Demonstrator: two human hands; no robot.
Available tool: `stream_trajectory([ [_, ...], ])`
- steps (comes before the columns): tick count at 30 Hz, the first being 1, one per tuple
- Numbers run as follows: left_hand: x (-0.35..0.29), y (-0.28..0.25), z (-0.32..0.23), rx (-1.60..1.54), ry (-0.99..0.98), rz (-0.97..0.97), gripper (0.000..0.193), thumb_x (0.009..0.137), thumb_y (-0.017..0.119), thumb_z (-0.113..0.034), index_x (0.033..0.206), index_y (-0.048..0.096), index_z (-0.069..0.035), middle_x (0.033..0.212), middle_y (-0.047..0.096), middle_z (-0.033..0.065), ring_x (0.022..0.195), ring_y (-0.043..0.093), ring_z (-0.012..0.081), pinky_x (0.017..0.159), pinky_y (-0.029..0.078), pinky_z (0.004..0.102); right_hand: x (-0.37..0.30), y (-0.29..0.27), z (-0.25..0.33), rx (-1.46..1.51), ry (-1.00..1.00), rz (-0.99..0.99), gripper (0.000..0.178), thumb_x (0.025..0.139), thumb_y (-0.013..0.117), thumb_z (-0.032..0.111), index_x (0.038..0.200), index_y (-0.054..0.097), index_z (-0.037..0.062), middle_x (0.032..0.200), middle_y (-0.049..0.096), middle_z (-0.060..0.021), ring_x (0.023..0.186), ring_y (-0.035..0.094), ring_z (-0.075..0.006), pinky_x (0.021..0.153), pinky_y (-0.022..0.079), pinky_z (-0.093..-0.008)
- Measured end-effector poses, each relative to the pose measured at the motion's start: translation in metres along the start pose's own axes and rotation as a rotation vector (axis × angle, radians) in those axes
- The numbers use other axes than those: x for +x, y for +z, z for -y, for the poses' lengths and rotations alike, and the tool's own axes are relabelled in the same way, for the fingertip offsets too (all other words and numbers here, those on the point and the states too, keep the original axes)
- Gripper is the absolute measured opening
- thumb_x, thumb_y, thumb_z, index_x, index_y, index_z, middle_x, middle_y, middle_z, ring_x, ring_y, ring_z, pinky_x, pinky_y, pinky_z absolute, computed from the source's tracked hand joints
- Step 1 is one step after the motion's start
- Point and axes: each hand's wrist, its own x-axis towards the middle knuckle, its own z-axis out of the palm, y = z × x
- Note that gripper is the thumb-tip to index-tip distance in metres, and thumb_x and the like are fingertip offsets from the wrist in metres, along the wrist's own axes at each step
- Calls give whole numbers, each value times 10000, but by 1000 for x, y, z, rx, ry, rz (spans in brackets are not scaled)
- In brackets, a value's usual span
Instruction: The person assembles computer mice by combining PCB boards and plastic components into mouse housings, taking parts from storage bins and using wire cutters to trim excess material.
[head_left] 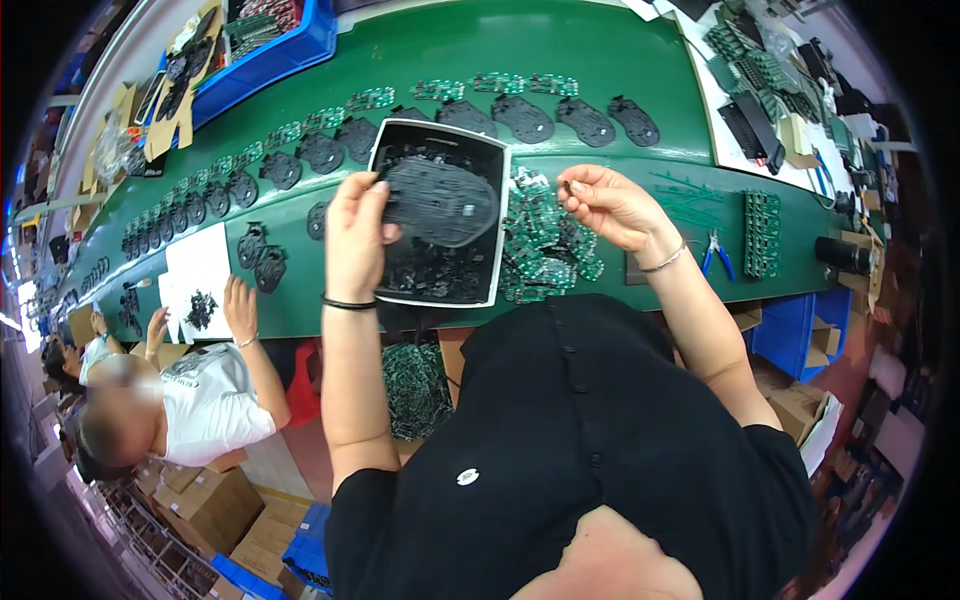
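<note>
Plate (445, 205): black, ribbed, above the open box (470, 148); probably light, stiff; hold by rim.
Left hand (357, 225): thumb and fingers closed on plate's left edge.
Right hand (618, 206): fingertips pinched, apparently on a small dark piece (568, 186).

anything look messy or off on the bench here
Nothing looks clearly damaged. The heap of green circuit boards right of the box looks untidy, since other boards sit in a neat line beyond. Thin green strips also lie loosely scattered near the pliers.
</note>
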Motion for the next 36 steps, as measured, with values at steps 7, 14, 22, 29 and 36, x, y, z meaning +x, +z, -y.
stream_trajectory([
  [7, 5, 83, 43, -118, -46, 101, 40, 887, 527, -91, 902, 513, -57, 735, 524, -21, 516, 417, 23, 425, 366, 159, -46, 5, 29, -310, -203, -98, 181, 843, 605, 74, 1002, 599, -12, 824, 623, -46, 732, 592, -84, 625, 495, -177],
  [14, -7, 128, 57, -15, -33, 73, 58, 885, 528, -82, 902, 493, -39, 662, 495, -28, 488, 409, 19, 422, 371, 171, -61, 32, 41, -915, -521, -395, 143, 832, 590, 59, 957, 632, 2, 780, 618, -27, 651, 556, -68, 570, 459, -218],
  [22, -17, 135, 60, 24, 37, 26, 54, 893, 515, -88, 898, 494, -38, 686, 515, -26, 501, 415, 10, 419, 365, 161, -69, 16, 42, -1450, -703, -432, 149, 784, 592, -3, 919, 650, 20, 713, 587, -79, 624, 545, -144, 583, 443, -260],
  [29, -18, 137, 68, -9, 34, -21, 41, 893, 512, -77, 897, 492, -42, 699, 515, -27, 500, 411, 4, 417, 361, 154, -88, -8, 45, -1440, -522, -470, 73, 780, 632, 24, 843, 628, -12, 767, 634, -42, 676, 584, -91, 625, 466, -210],
  [36, -20, 158, 68, 85, 135, 12, 30, 897, 511, -74, 899, 505, -45, 690, 528, -19, 475, 404, 8, 407, 347, 153, -50, 17, 37, -1414, -814, -448, 113, 720, 705, 107, 789, 654, 33, 804, 597, -22, 768, 499, -75, 633, 362, -223],
])
